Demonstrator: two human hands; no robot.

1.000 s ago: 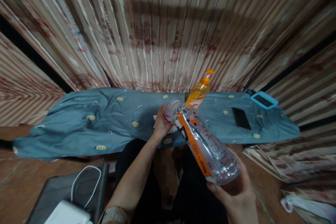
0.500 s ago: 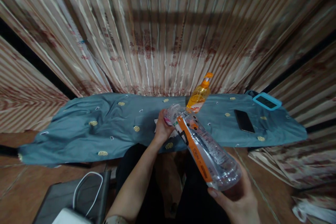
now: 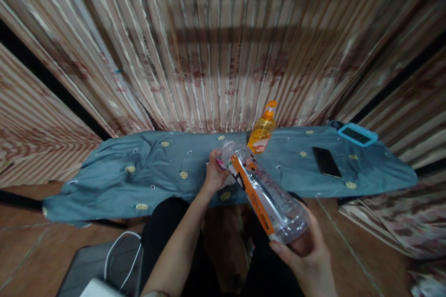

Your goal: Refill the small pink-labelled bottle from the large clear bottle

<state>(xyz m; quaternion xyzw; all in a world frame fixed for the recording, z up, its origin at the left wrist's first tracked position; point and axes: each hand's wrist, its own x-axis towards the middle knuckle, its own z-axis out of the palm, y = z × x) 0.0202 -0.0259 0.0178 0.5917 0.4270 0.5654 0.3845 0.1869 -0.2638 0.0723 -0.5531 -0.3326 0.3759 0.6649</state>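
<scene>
A clear plastic bottle (image 3: 275, 197) with an orange and silver label slants across my lap, its uncapped-looking neck toward the upper left. My right hand (image 3: 306, 253) grips its base, thumb on the near side. Close against the neck is my left hand (image 3: 215, 174), fingers closed and partly hidden behind the bottle. A small pink and white thing (image 3: 220, 162) shows at the left fingers; its kind is unclear. Behind the neck, an orange pump bottle (image 3: 262, 134) stands upright, part full of orange liquid.
A blue-green patterned cloth (image 3: 174, 153) covers the narrow bench. On its right lie a black phone (image 3: 326, 162) and a blue-framed device (image 3: 357, 135). Pleated curtains (image 3: 216, 55) hang close behind. At lower left, a white cable (image 3: 121, 253) loops over a grey surface.
The clear bottle and my right hand have shifted slightly left and up in view. The camera view has tilted a little. Both hands keep their grip.
</scene>
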